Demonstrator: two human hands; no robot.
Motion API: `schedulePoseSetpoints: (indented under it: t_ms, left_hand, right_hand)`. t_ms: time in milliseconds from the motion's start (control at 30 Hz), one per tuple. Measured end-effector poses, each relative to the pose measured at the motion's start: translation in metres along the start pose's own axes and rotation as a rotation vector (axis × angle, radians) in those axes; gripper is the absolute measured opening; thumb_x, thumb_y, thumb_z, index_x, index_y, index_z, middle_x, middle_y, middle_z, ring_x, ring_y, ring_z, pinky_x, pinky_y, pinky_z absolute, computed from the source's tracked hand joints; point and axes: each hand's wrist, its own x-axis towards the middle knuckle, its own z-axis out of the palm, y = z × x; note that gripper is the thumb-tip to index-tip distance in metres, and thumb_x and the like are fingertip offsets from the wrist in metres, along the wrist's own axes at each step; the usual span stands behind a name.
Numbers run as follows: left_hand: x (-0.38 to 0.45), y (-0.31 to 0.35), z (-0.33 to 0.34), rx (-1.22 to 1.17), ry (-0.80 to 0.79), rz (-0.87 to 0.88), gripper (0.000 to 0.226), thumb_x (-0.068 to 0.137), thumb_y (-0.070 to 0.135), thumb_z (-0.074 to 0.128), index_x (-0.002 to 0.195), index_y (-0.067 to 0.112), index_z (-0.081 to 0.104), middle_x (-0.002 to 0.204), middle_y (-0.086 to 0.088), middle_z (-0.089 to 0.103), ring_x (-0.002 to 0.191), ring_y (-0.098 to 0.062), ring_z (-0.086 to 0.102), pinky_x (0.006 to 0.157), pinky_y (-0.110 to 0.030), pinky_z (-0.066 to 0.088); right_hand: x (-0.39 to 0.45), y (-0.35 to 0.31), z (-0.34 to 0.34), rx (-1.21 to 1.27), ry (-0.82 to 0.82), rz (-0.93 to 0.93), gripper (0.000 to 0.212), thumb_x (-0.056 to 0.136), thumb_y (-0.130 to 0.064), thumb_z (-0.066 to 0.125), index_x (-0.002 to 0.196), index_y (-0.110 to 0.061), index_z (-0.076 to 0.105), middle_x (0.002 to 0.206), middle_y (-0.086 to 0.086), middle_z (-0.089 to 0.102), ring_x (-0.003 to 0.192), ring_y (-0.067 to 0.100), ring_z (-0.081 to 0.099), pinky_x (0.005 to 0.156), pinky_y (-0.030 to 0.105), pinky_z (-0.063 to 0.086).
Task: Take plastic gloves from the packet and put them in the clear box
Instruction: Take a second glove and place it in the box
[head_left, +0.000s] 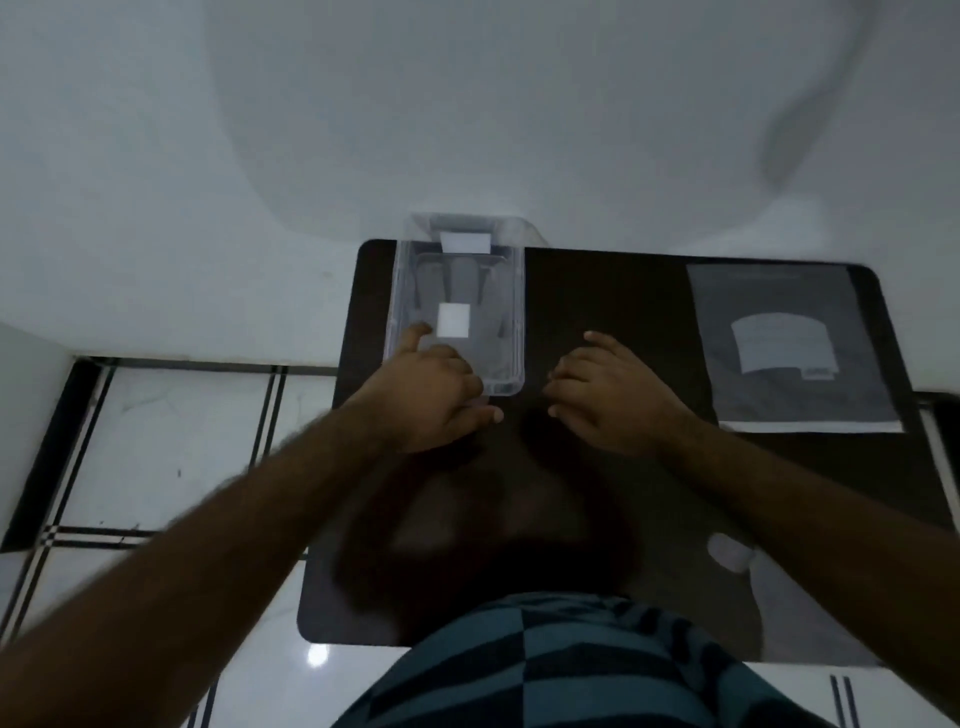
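The clear box (511, 291) stands at the far left of a dark table (597, 291), with a white label inside and a thin plastic glove (462, 280) lying in it. My left hand (436, 389) rests over the box's near left corner, fingers spread on its rim. My right hand (608, 395) hovers over the table just right of the box, fingers apart and holding nothing. The grey packet (789, 348) of gloves lies flat at the far right of the table, with a white label in its middle.
A pale blurred object (730, 553) sits near the table's right front. A white wall stands behind the table. Tiled floor (171, 431) with dark stripes shows to the left. My striped shirt fills the bottom edge.
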Motion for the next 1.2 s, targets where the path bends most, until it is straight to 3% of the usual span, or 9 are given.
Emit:
schedulePoseSetpoints:
  t_ms: [133, 333, 467, 567, 700, 867, 1000, 1100, 1200]
  left_hand:
    - [0.005, 0.081, 0.015, -0.111, 0.099, 0.054, 0.042, 0.107, 0.060, 0.038, 0.105, 0.034, 0.070, 0.105, 0.011, 0.071, 0.111, -0.012, 0.062, 0.120, -0.053, 0.028]
    - [0.029, 0.216, 0.069, -0.221, 0.141, 0.084, 0.032, 0.105, 0.052, 0.048, 0.114, 0.034, 0.071, 0.112, 0.011, 0.074, 0.108, -0.015, 0.067, 0.101, -0.042, 0.040]
    - [0.045, 0.306, 0.099, -0.342, 0.041, 0.096, 0.034, 0.105, 0.049, 0.055, 0.134, 0.033, 0.065, 0.129, 0.010, 0.068, 0.121, -0.012, 0.061, 0.109, -0.042, 0.043]
    - [0.057, 0.368, 0.121, -0.369, 0.023, 0.075, 0.036, 0.103, 0.049, 0.060, 0.134, 0.030, 0.066, 0.126, 0.007, 0.068, 0.119, -0.015, 0.061, 0.109, -0.043, 0.044]
    - [0.069, 0.432, 0.153, -0.255, 0.037, 0.077, 0.058, 0.096, 0.067, 0.061, 0.139, 0.027, 0.063, 0.136, 0.003, 0.065, 0.127, -0.021, 0.055, 0.111, -0.045, 0.039]
    - [0.078, 0.466, 0.174, -0.106, 0.086, 0.030, 0.067, 0.096, 0.053, 0.070, 0.152, 0.020, 0.053, 0.148, -0.005, 0.060, 0.135, -0.029, 0.052, 0.116, -0.053, 0.039]
    - [0.082, 0.471, 0.184, -0.036, 0.175, 0.057, 0.047, 0.096, 0.033, 0.074, 0.140, 0.021, 0.065, 0.137, -0.006, 0.068, 0.125, -0.031, 0.059, 0.109, -0.054, 0.046]
    - [0.078, 0.472, 0.194, -0.013, 0.259, 0.103, 0.036, 0.096, 0.028, 0.074, 0.132, 0.021, 0.072, 0.131, -0.005, 0.072, 0.121, -0.032, 0.063, 0.105, -0.054, 0.048]
    - [0.070, 0.472, 0.199, -0.040, 0.295, 0.122, 0.035, 0.091, 0.025, 0.079, 0.126, 0.024, 0.076, 0.128, -0.001, 0.074, 0.119, -0.031, 0.065, 0.102, -0.053, 0.050]
  right_hand:
    - [-0.084, 0.015, 0.034, 0.038, -0.028, -0.025, 0.040, 0.101, -0.048, 0.047, 0.130, -0.031, 0.069, 0.136, -0.003, 0.068, 0.137, 0.018, 0.054, 0.124, 0.041, 0.014]
    - [-0.217, 0.042, 0.088, 0.095, -0.109, -0.003, 0.033, 0.101, -0.040, 0.060, 0.128, -0.027, 0.072, 0.131, 0.000, 0.071, 0.130, 0.022, 0.061, 0.123, 0.045, 0.027]
    - [-0.296, 0.059, 0.120, 0.141, -0.153, 0.067, 0.037, 0.101, -0.039, 0.059, 0.134, -0.024, 0.068, 0.142, 0.003, 0.065, 0.138, 0.023, 0.054, 0.123, 0.045, 0.028]
    - [-0.354, 0.074, 0.148, 0.177, -0.111, 0.127, 0.041, 0.096, -0.049, 0.059, 0.129, -0.026, 0.068, 0.138, 0.002, 0.066, 0.135, 0.024, 0.055, 0.119, 0.047, 0.034]
    - [-0.412, 0.092, 0.178, 0.166, -0.134, 0.214, 0.064, 0.082, -0.063, 0.076, 0.132, -0.024, 0.067, 0.139, 0.003, 0.063, 0.136, 0.029, 0.051, 0.113, 0.049, 0.041]
    - [-0.436, 0.100, 0.195, 0.134, -0.140, 0.253, 0.070, 0.075, -0.053, 0.086, 0.133, -0.021, 0.064, 0.140, 0.009, 0.062, 0.135, 0.033, 0.052, 0.112, 0.053, 0.045]
    - [-0.433, 0.101, 0.201, 0.100, -0.113, 0.192, 0.061, 0.075, -0.038, 0.089, 0.129, -0.019, 0.067, 0.132, 0.010, 0.067, 0.127, 0.035, 0.060, 0.109, 0.055, 0.046]
    - [-0.434, 0.100, 0.206, 0.046, -0.117, 0.151, 0.071, 0.070, -0.036, 0.092, 0.133, -0.018, 0.065, 0.134, 0.011, 0.066, 0.127, 0.036, 0.061, 0.110, 0.058, 0.045]
    - [-0.438, 0.097, 0.211, 0.002, -0.053, 0.116, 0.063, 0.074, -0.027, 0.090, 0.132, -0.016, 0.066, 0.131, 0.013, 0.069, 0.122, 0.036, 0.065, 0.108, 0.058, 0.048]
